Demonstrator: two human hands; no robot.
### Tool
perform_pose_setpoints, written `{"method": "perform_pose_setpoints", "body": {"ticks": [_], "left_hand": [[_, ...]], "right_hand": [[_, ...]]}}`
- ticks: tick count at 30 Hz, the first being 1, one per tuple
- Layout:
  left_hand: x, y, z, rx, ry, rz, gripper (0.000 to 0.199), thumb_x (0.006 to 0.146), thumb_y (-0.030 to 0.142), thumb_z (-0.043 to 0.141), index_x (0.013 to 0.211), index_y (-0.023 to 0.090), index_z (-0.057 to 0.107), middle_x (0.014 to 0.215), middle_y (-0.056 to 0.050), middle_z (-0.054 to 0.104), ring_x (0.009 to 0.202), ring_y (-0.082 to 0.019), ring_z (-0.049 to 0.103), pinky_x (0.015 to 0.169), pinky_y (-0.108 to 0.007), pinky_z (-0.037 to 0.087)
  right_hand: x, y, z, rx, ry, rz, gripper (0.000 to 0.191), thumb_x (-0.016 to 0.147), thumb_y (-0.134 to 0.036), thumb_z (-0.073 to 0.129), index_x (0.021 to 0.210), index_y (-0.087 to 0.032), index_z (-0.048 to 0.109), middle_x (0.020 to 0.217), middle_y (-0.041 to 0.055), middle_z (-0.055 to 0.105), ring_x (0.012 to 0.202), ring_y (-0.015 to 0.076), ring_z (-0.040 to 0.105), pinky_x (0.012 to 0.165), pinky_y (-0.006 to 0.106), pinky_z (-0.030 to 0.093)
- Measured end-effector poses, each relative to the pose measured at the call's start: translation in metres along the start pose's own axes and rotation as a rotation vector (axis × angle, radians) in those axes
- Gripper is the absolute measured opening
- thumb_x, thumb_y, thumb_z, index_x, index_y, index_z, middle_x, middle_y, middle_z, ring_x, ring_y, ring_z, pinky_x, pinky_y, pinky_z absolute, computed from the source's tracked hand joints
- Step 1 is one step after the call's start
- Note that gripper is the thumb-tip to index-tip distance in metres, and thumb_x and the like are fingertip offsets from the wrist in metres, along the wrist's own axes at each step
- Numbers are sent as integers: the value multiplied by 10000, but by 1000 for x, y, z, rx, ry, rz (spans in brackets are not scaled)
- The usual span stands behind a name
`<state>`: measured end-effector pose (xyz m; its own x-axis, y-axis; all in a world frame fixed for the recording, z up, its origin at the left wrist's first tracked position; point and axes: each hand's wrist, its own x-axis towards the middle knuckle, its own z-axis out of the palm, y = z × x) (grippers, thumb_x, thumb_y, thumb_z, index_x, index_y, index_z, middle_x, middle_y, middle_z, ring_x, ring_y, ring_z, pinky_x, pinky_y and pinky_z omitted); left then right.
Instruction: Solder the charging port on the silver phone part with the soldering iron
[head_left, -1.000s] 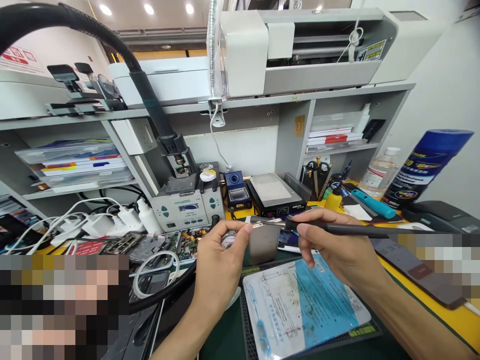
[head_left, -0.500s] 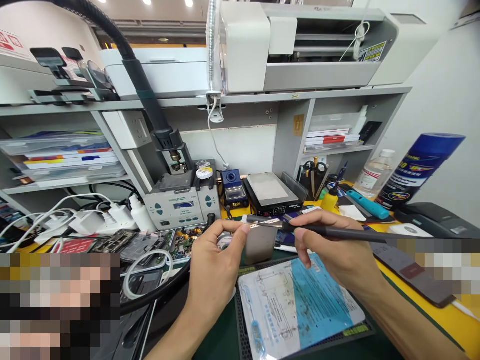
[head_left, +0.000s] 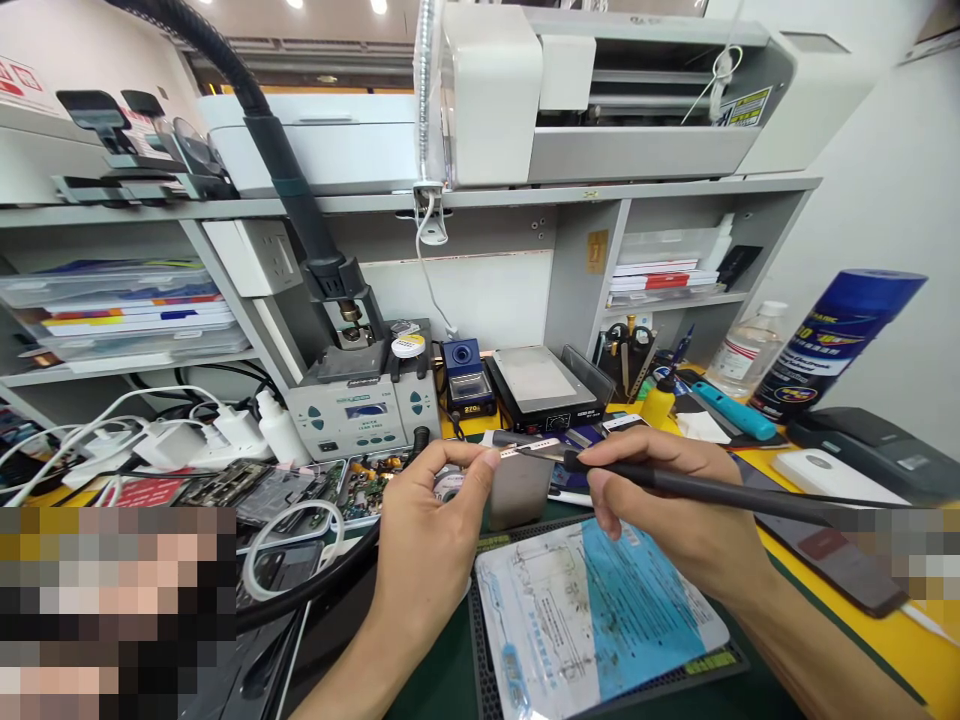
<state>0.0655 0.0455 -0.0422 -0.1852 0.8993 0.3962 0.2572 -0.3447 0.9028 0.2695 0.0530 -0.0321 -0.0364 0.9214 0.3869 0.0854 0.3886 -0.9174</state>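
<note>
My left hand (head_left: pixel 431 525) pinches one end of a small pale strip (head_left: pixel 541 446) with a row of dark dots, between thumb and index finger. My right hand (head_left: pixel 667 500) grips a black-handled soldering iron (head_left: pixel 675 482) like a pen. Its thin metal tip reaches left to the strip near my left fingertips; whether they touch I cannot tell. Behind the strip stands a grey metallic block (head_left: pixel 519 490). Under both hands lies a stained blue-and-white plastic packet (head_left: pixel 600 610) on a dark mat (head_left: pixel 480 650).
A grey hot-air station (head_left: pixel 367 415), a small blue station (head_left: pixel 469 378) and a hot plate (head_left: pixel 547 385) stand at the back. Circuit boards (head_left: pixel 371 485) and a black hose (head_left: pixel 322 585) lie left. A phone (head_left: pixel 832 550), blue spray can (head_left: pixel 836 345) and clear bottle (head_left: pixel 750 350) are right.
The soldering iron has tilted, its rear end sinking at the right while its tip stays by the strip. My right hand has shifted slightly; the left holds nearly still.
</note>
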Motion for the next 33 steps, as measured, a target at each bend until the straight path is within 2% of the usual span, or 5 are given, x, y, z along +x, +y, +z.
{"method": "perform_pose_setpoints", "body": {"ticks": [12, 17, 23, 27, 33], "left_hand": [[-1, 4, 0, 3, -1, -41, 180, 892, 328, 702, 745, 225, 721, 758, 7, 764, 736, -195, 712, 679, -275, 574], [-3, 6, 0, -4, -3, -94, 193, 893, 350, 708, 751, 219, 723, 759, 11, 757, 737, -181, 697, 686, -256, 556], [-4, 0, 0, -24, 2, -65, 178, 894, 353, 707, 767, 228, 726, 775, 15, 757, 741, -177, 699, 708, -259, 555], [-4, -1, 1, -30, 4, -58, 175, 894, 360, 705, 774, 233, 728, 779, 16, 756, 748, -178, 697, 725, -264, 557], [-4, 4, 0, -29, 5, -92, 197, 876, 376, 715, 744, 230, 723, 747, 16, 743, 715, -169, 674, 661, -241, 541]], "right_hand": [[-4, -1, -2, -106, -2, -86, 106, 790, -142, 758, 812, -240, 792, 504, -22, 667, 413, 139, 594, 434, 260, 494], [-6, -4, 1, -53, 33, -43, 141, 769, -120, 739, 799, -250, 785, 534, -39, 677, 427, 126, 601, 442, 235, 487], [-7, -2, 3, 17, 50, -32, 110, 821, -161, 724, 823, -254, 783, 537, -40, 669, 421, 131, 591, 441, 246, 491], [-8, -3, 4, -7, 45, -27, 115, 806, -146, 727, 815, -248, 779, 526, -42, 668, 416, 122, 594, 443, 230, 487], [-9, -5, 5, -46, 66, -49, 134, 771, -134, 745, 781, -260, 789, 566, -47, 675, 427, 111, 592, 438, 224, 478]]}}
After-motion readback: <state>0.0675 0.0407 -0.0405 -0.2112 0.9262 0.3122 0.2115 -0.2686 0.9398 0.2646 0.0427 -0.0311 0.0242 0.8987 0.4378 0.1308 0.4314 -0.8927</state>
